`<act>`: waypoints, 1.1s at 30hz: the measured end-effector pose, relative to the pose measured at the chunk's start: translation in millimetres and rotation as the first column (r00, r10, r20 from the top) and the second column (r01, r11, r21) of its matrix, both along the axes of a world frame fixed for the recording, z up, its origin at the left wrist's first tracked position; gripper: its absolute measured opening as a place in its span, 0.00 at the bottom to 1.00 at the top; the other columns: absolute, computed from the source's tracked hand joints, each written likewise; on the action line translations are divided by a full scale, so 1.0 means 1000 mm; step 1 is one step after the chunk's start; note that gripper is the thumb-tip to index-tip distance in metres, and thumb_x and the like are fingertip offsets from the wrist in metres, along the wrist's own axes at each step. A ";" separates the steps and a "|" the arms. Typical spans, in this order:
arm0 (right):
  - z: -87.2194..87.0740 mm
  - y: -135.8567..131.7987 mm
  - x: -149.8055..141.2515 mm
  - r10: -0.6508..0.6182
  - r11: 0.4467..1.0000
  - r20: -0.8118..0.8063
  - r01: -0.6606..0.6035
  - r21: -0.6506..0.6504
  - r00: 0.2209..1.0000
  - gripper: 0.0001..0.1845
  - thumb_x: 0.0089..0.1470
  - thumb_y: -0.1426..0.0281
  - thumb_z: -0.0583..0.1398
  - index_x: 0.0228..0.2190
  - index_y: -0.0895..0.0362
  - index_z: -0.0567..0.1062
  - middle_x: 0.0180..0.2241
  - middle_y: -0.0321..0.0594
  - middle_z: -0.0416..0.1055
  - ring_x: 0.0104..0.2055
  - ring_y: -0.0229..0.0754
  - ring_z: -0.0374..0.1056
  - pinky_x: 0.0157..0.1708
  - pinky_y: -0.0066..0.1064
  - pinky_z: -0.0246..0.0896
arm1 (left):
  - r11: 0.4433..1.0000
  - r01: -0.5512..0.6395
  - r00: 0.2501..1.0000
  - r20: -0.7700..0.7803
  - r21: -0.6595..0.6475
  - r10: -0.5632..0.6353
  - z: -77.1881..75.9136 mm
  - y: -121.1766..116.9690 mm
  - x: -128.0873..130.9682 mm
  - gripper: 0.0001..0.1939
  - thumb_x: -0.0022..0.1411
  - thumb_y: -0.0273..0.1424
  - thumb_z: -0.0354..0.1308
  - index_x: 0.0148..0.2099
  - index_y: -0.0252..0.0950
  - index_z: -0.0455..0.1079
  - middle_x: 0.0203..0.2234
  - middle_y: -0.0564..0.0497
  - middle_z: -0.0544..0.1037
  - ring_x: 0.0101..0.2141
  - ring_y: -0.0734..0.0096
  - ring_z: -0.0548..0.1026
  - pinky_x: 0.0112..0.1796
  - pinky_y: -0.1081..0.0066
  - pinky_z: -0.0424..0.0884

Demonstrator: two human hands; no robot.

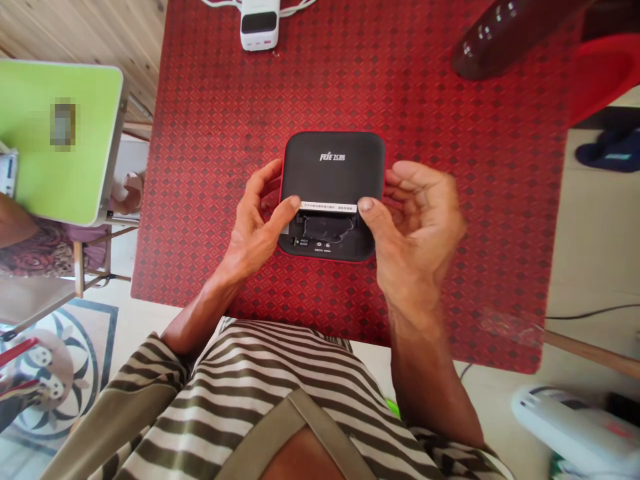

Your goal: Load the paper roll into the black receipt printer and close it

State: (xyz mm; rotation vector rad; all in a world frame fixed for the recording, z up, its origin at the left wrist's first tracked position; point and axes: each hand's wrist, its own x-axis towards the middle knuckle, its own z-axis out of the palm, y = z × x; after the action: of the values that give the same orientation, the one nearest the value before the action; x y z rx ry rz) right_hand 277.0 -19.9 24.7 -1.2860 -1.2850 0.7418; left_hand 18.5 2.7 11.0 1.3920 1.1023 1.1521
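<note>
A small square black printer [331,175] with a red edge and white FEIE lettering sits over the red patterned table, near its front edge. Across its middle runs a white strip [327,207] with small print, and below that is a dark recess with a few small buttons or icons. My left hand [260,217] grips the printer's left side, thumb on the left end of the strip. On the other side, my right hand [417,223] has its thumb at the strip's right end and its curled fingers along the right edge; their tips are partly hidden.
On the red table [210,180], a white power bank [260,25] with cables lies at the far edge and a dark brown glossy object [500,40] at the far right. At left, another person's arm [15,223] is beside a green table [60,173].
</note>
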 end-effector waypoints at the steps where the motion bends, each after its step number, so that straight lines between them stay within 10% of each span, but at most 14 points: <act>1: 0.001 -0.001 -0.001 -0.003 1.000 0.016 0.002 0.015 1.000 0.25 0.77 0.51 0.76 0.68 0.37 0.82 0.64 0.42 0.87 0.69 0.58 0.85 0.70 0.64 0.87 | 1.000 -0.002 1.000 -0.004 0.001 0.002 0.000 0.001 0.000 0.39 0.83 0.63 0.74 0.84 0.55 0.73 0.83 0.43 0.80 0.82 0.36 0.79 0.83 0.37 0.77; 10: -0.005 -0.008 -0.006 -0.087 0.990 0.328 0.046 0.131 0.941 0.25 0.88 0.56 0.61 0.78 0.41 0.73 0.66 0.55 0.88 0.68 0.66 0.88 0.66 0.69 0.88 | 0.998 0.032 0.998 0.049 -0.058 -0.029 0.003 -0.005 -0.004 0.40 0.83 0.64 0.74 0.84 0.56 0.74 0.82 0.42 0.82 0.81 0.38 0.81 0.76 0.38 0.85; 33: -0.008 -0.016 -0.026 -0.245 0.964 0.259 0.207 0.164 0.934 0.23 0.88 0.55 0.60 0.73 0.42 0.84 0.61 0.49 0.88 0.59 0.63 0.88 0.59 0.62 0.86 | 0.999 0.037 0.997 -0.065 -0.032 -0.039 0.027 -0.030 -0.013 0.30 0.87 0.55 0.72 0.82 0.58 0.77 0.78 0.46 0.87 0.77 0.37 0.85 0.70 0.34 0.90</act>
State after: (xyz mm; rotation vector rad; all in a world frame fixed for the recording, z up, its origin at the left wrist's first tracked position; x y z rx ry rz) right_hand 251.1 -36.2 17.2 -1.4332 -1.3539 0.3123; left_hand 5.6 -27.3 38.3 1.4289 1.1308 1.0649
